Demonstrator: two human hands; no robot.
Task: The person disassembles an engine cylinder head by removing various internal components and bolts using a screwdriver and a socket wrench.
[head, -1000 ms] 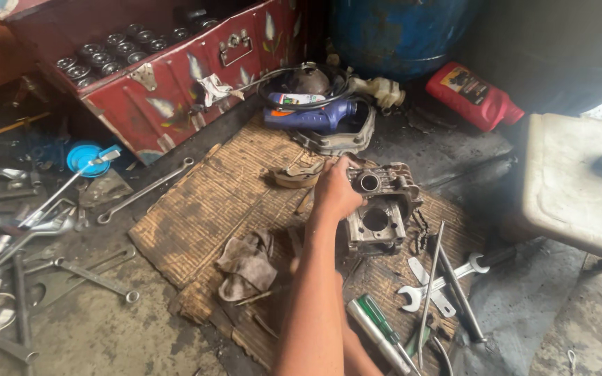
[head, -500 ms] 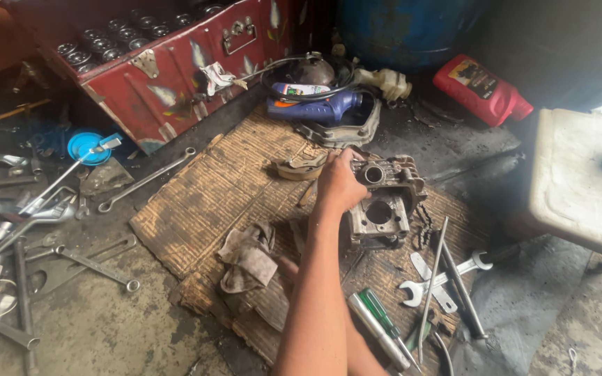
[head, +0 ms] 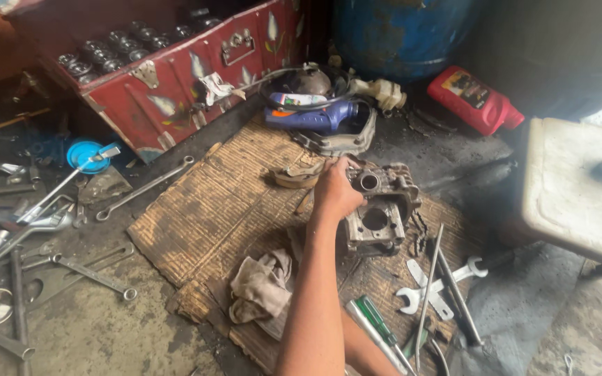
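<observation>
- Engine casing [head: 383, 209]: grey cast-metal block, sits on the brown woven mat [head: 203, 209] near its right end, just left of the loose spanners.
- Far left: wrenches [head: 71, 268] scattered on the concrete floor, well apart from the casing; the blue lid [head: 83, 154] is also far off.
- Grey rag [head: 263, 287] lies on the mat's near edge, left of the forearm, not touching the casing.
- One hand [head: 334, 195] is on the casing's upper left corner, fingers wrapped over the edge beside the round port; grip is closed on the casting. Can't tell whether it is the left or the right hand, and the second hand is not clearly in view.
- Handling, as a judgement: looks heavy and fully rigid, no give anywhere. Surface looks grimy and oily, so likely slippery. Thin flanges and the open bores look like the parts to avoid knocking.
- Best hold, as a judgement: thick outer walls or a finger hooked into a bore, ideally both sides because of the weight.
- Right of the casing: open-end spanners [head: 432, 287], long rods, and a green-handled screwdriver [head: 377, 322].
- Far right: red oil bottle [head: 474, 101], pale slab [head: 580, 188].
</observation>
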